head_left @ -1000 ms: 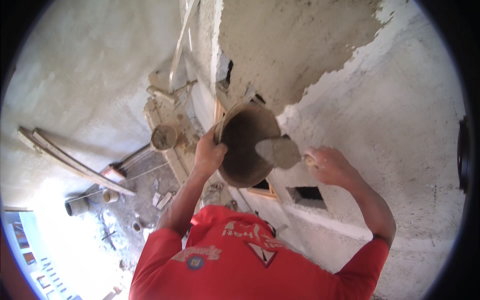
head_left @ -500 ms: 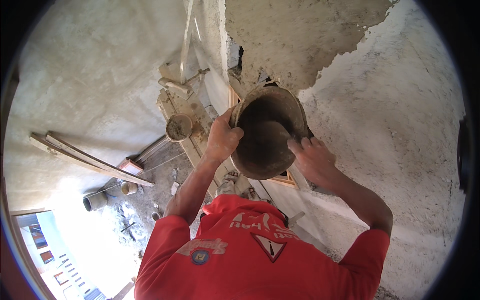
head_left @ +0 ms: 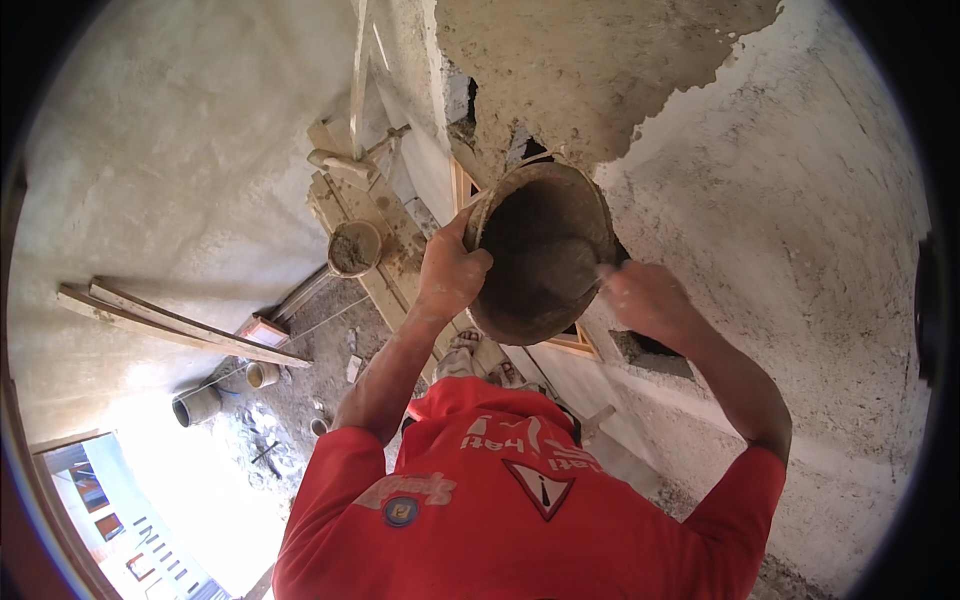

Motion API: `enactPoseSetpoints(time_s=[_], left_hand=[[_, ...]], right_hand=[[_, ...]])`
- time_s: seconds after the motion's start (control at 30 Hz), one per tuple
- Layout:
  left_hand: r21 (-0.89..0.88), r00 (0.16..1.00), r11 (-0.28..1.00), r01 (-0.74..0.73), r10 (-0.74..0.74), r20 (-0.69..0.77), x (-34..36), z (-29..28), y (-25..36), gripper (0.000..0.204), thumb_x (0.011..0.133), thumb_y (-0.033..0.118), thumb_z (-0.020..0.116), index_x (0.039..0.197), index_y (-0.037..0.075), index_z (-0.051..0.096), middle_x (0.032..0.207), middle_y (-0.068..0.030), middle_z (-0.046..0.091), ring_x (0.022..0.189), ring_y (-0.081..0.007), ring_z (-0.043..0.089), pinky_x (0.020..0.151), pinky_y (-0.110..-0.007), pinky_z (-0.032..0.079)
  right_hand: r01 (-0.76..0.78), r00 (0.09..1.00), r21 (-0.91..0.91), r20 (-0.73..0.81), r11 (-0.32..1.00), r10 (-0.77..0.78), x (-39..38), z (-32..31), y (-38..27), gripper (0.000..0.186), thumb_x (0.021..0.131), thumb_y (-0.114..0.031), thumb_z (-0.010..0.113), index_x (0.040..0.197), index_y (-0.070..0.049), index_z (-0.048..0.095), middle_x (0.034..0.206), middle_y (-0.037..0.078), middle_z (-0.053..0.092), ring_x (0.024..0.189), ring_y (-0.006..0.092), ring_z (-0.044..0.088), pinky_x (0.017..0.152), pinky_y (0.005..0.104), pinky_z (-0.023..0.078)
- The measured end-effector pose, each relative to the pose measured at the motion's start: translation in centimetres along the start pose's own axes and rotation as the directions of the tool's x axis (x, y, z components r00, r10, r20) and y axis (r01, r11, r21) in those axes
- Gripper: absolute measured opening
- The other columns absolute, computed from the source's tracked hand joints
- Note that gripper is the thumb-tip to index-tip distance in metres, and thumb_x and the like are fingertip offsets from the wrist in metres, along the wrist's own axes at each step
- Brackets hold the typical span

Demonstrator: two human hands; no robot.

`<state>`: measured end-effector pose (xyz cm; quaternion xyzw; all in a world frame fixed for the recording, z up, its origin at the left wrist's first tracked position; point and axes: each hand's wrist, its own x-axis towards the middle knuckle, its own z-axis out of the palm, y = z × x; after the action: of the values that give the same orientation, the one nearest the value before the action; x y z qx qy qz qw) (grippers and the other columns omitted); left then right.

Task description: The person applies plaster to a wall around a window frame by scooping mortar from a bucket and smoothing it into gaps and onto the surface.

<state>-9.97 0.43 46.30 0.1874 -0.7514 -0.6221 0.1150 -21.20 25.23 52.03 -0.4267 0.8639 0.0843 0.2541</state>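
My left hand [head_left: 450,270] grips the left rim of a dark, mortar-crusted bucket [head_left: 525,210], which is tilted with its opening toward me. My right hand [head_left: 645,298] is closed on the handle of a trowel [head_left: 565,265], slightly blurred, whose blade is down inside the bucket near its right side. Just beyond the bucket is a rough patch of wet plaster [head_left: 600,70] with dark gaps along its lower edge, on the pale wall [head_left: 780,280].
Below, my feet stand on a plank platform [head_left: 400,240] holding a small bowl of mortar [head_left: 355,250]. Long bent boards [head_left: 190,325] lean at the left. Pails [head_left: 197,405] stand on the rubble-strewn floor below. A bright opening lies at lower left; an opening [head_left: 650,350] is in the right wall.
The trowel blade went from lying across the bucket's right rim down inside it, with my right hand moving along. The bucket moved up and to the right with my left hand.
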Motion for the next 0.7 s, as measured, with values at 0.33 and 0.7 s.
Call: enactPoseSetpoints(time_s=[0.33, 0.7], left_hand=[[0.16, 0.999, 0.987, -0.002, -0.005, 0.049, 0.8, 0.2, 0.2, 0.061, 0.074, 0.009, 0.058, 0.135, 0.008, 0.057, 0.098, -0.0241, 0.07, 0.097, -0.0396, 0.067, 0.089, -0.042, 0.05], [0.122, 0.994, 0.987, 0.105, -0.107, 0.013, 0.6, -1.2, 0.3, 0.063, 0.073, 0.007, 0.058, 0.136, 0.006, 0.056, 0.098, -0.0242, 0.07, 0.097, -0.0375, 0.068, 0.09, -0.042, 0.05]], right_hand=[[-0.041, 0.999, -0.063, -0.004, 0.997, 0.041, 1.0, 0.1, -0.7, 0.033, 0.09, -0.016, 0.059, 0.12, -0.001, 0.063, 0.089, 0.022, 0.069, 0.09, 0.0373, 0.07, 0.079, 0.0448, 0.057], [0.207, 0.938, 0.608, -0.347, 0.766, 0.022, 4.4, 8.9, -2.4, 0.037, 0.092, -0.03, 0.065, 0.117, -0.003, 0.062, 0.093, 0.024, 0.07, 0.09, 0.0416, 0.068, 0.078, 0.0486, 0.054]])
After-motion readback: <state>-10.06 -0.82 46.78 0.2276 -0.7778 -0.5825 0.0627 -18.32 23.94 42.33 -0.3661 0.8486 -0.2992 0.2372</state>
